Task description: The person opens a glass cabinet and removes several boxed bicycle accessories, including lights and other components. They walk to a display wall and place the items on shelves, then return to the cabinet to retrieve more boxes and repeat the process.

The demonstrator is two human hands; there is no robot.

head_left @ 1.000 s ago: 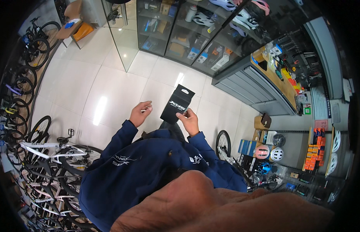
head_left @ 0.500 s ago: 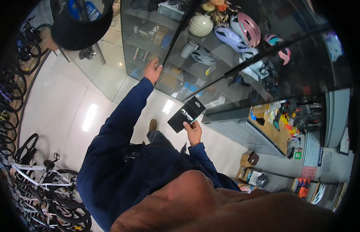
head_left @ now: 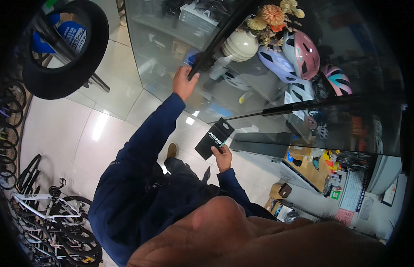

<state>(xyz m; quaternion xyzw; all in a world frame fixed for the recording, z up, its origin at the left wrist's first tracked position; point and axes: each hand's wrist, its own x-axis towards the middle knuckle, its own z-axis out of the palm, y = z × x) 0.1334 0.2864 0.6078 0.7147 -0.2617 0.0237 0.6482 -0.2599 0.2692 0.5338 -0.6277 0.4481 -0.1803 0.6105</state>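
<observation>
My left hand (head_left: 184, 83) is up at the dark upright edge of a glass cabinet door (head_left: 194, 74). Its fingers and thumb are closed around that edge. Lower and to the right, my right hand (head_left: 223, 159) holds a flat black box (head_left: 214, 139) with white lettering and a hang hole at its top. The thumb lies across the box's face; the other fingers are partly hidden behind it. Behind the glass stand a cream ribbed vase (head_left: 241, 46) with dried flowers (head_left: 273, 16), a pink helmet (head_left: 305, 54) and a lilac helmet (head_left: 275, 63).
A round black stool-like ring (head_left: 98, 49) on metal legs stands at the upper left. Bicycles (head_left: 51, 207) line the left side. On the right, a grey cabinet (head_left: 271, 158) carries a wooden worktop (head_left: 310, 174) with tools. A brown box (head_left: 278, 191) sits below it.
My left hand has gone from spread fingers beside the door edge to closed around it. The cabinet now looks nearer as my view has shifted. The black box stays in my right hand.
</observation>
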